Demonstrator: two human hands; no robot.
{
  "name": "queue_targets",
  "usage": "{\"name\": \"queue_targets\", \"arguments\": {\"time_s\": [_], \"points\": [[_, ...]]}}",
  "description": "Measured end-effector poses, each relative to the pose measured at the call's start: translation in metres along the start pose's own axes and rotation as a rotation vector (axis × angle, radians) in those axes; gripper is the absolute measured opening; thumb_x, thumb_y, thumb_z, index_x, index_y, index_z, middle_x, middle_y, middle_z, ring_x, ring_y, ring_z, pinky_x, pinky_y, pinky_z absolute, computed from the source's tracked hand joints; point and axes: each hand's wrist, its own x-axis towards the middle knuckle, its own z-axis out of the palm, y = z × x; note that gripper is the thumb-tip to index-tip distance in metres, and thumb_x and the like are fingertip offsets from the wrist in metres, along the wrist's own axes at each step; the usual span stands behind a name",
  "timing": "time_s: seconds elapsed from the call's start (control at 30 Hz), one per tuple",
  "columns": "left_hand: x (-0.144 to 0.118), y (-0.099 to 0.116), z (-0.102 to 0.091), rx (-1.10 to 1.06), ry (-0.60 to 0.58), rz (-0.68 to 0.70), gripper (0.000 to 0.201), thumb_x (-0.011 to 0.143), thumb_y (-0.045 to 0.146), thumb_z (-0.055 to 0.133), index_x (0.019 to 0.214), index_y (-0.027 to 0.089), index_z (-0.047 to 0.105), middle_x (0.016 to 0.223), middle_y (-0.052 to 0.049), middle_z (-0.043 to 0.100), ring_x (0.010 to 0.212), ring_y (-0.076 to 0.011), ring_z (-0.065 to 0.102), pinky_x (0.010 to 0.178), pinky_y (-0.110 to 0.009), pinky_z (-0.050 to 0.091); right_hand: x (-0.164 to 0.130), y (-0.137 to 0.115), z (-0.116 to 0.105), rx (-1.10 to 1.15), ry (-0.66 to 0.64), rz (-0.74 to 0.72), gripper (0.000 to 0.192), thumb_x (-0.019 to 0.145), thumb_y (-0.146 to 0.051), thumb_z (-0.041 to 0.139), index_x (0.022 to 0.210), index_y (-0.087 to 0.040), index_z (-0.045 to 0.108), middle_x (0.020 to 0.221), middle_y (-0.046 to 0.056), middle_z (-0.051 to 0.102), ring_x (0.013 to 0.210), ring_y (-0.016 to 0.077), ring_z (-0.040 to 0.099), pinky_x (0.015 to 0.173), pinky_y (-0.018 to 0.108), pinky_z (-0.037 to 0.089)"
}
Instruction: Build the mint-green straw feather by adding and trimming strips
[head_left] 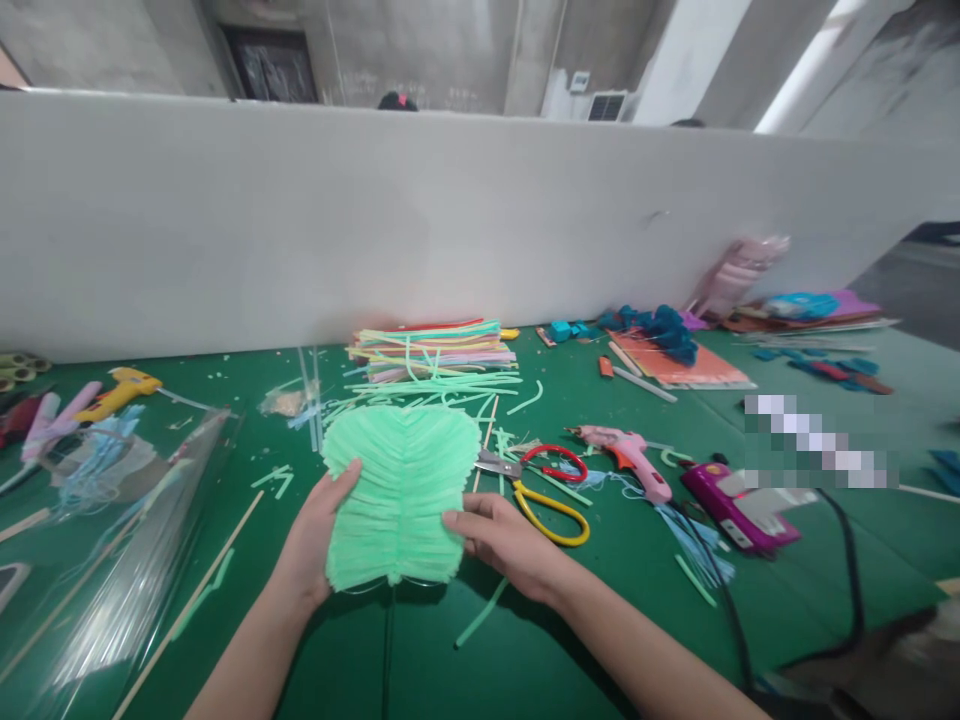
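no readable text, labels or numbers anywhere (one patch is blurred out)

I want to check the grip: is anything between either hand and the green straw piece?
Nothing visible. The left hand grips the left edge of the green straw piece directly, and the right hand grips its right edge. The scissors lie apart, to the right.
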Motion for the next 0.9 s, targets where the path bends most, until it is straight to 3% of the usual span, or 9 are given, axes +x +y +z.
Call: {"name": "queue_targets", "arguments": {"time_s": [0.13,0.37,0.67,0.9], "points": [[-0.002,-0.002,0.002,0.003,-0.011,-0.008,0.04,0.082,0.028,0.069,0.119,0.016,0.064,0.108,-0.013,0.075,0.098,-0.0313,0.071,0.083,-0.043,0.06,0.002,0.001,0.006,-0.011,0.055,-0.025,0.038,0.069,-0.038,0.078,0.097,-0.014,0.072,0.09,0.006,0.071,0.08,0.0177,0.062,0.077,0.03,0.047],[-0.005,-0.003,0.008,-0.007,-0.023,-0.011,0.038,0.084,0.026,0.066,0.12,0.016,0.064,0.108,-0.012,0.076,0.099,-0.0303,0.071,0.086,-0.042,0.059,0.002,0.002,0.012,-0.012,0.146,-0.093,0.027,0.075,-0.035,0.072,0.091,-0.014,0.074,0.084,0.003,0.072,0.08,0.0193,0.063,0.079,0.031,0.046],[-0.004,-0.004,0.007,-0.019,-0.025,-0.021,0.037,0.084,0.027,0.067,0.119,0.016,0.065,0.107,-0.011,0.076,0.099,-0.0298,0.071,0.086,-0.04,0.059,0.002,0.003,0.009,0.117,0.02,-0.065,0.042,0.069,-0.037,0.079,0.103,-0.014,0.072,0.098,0.009,0.074,0.089,0.0234,0.068,0.089,0.039,0.049],[-0.006,-0.004,0.006,-0.034,-0.032,-0.045,0.04,0.085,0.029,0.065,0.123,0.015,0.063,0.109,-0.012,0.075,0.099,-0.0304,0.071,0.085,-0.041,0.059,-0.001,0.0,0.006,0.086,-0.054,-0.128,0.036,0.068,-0.032,0.081,0.1,-0.018,0.074,0.097,0.006,0.074,0.094,0.023,0.067,0.092,0.038,0.047]]}}
